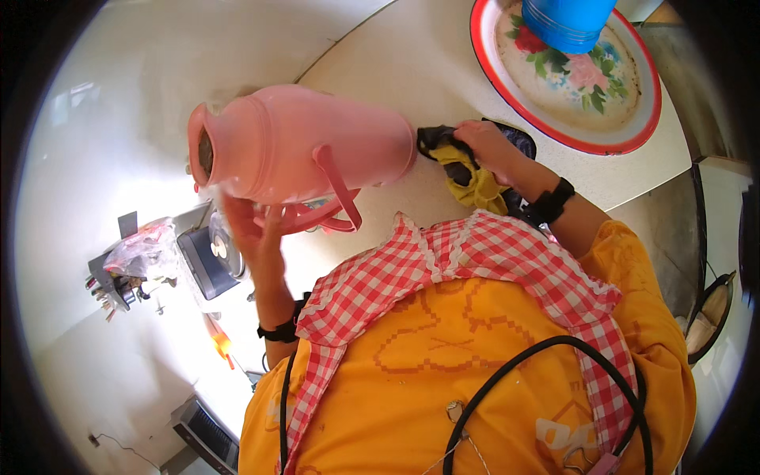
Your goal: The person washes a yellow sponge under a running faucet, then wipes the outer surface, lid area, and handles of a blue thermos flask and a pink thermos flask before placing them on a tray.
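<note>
A pink plastic vacuum jug (320, 136) is in front of me, its spout end toward the left and its base toward the right. My left hand (252, 225), slightly blurred, grips the jug near its pink handle (338, 196), below the neck. The mouth (205, 155) looks dark inside. Beside the base, my right hand (488, 148) holds a bunched yellow and black cloth (466, 169), a small gap away from the jug. Part of a black item (515, 139) shows behind that hand.
A red-rimmed floral enamel tray (644, 119) stands at the upper right with a blue container (567, 27) on it. To the left are a dark appliance (208, 261) and a clear plastic bag (145, 249). A black cable (504, 362) loops over my chest.
</note>
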A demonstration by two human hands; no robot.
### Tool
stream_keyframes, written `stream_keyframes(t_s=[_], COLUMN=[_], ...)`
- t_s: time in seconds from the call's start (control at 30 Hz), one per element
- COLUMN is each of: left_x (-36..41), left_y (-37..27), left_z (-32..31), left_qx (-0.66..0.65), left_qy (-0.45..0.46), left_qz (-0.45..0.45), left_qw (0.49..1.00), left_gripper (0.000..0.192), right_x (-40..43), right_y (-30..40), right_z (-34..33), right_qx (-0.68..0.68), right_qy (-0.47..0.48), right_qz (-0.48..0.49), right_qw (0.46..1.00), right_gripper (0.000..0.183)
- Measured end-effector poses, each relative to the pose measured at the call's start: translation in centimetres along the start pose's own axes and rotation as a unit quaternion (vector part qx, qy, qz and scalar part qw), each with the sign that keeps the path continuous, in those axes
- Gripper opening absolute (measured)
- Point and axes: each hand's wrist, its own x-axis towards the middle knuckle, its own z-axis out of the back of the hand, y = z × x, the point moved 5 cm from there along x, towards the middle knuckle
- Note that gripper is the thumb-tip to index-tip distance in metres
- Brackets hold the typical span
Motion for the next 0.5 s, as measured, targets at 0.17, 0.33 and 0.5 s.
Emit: stream_keyframes(t_s=[0.17, 0.33, 0.5], left_x=[-2.6, -0.7, 1.1], left_y=[3.1, 2.5, 2.2], left_z=[-2.9, -2.6, -1.3], left_qx=[-0.085, -0.095, -0.144], left_qy=[-0.032, -0.015, 0.077], left_qz=[0.093, 0.127, 0.121], left_qw=[0.992, 0.987, 0.979], left_gripper=[0.078, 0.066, 0.057], right_x=[-1.1, 1.5, 4.6], right_y=[1.8, 8.7, 20.3], right_z=[0.9, 4.0, 5.3], right_qx=[0.528, 0.528, 0.203], right_qy=[-0.061, -0.055, -0.150], right_qz=[-0.244, -0.155, 0.176], right_qw=[0.811, 0.833, 0.952], right_gripper=[0.020, 0.026, 0.032])
